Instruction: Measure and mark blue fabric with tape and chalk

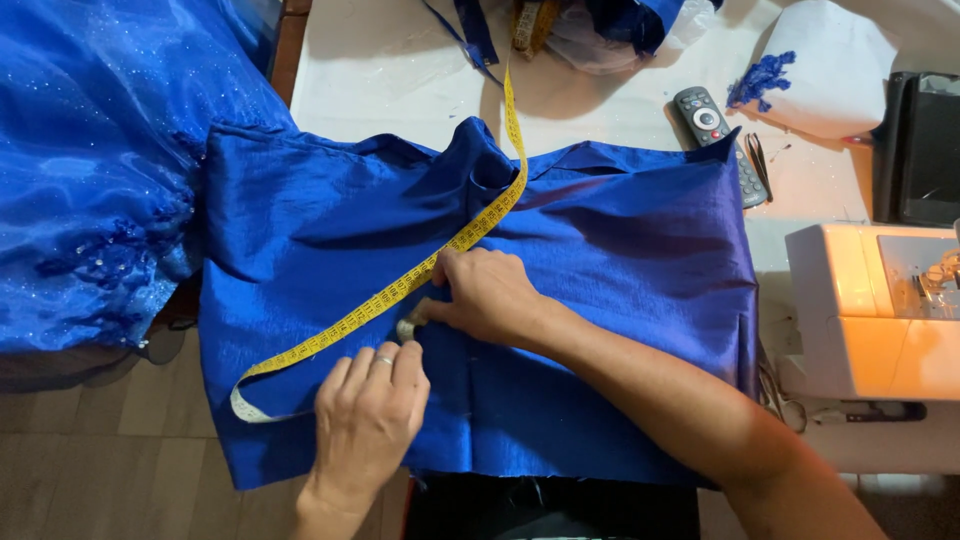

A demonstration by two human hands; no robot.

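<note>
tape measure (400,285) under right grip (487,296)

1. There is one view only, from a camera worn on the person's head.
2. It looks steeply down and forward over the white table (380,70), whose far part fills the top of the frame.
3. It sits close: the left hand (365,425) and right hand (490,295) lie at centre, forearms entering from the bottom edge.
4. Floor shows at lower left, a sewing machine (870,310) at right.
</note>
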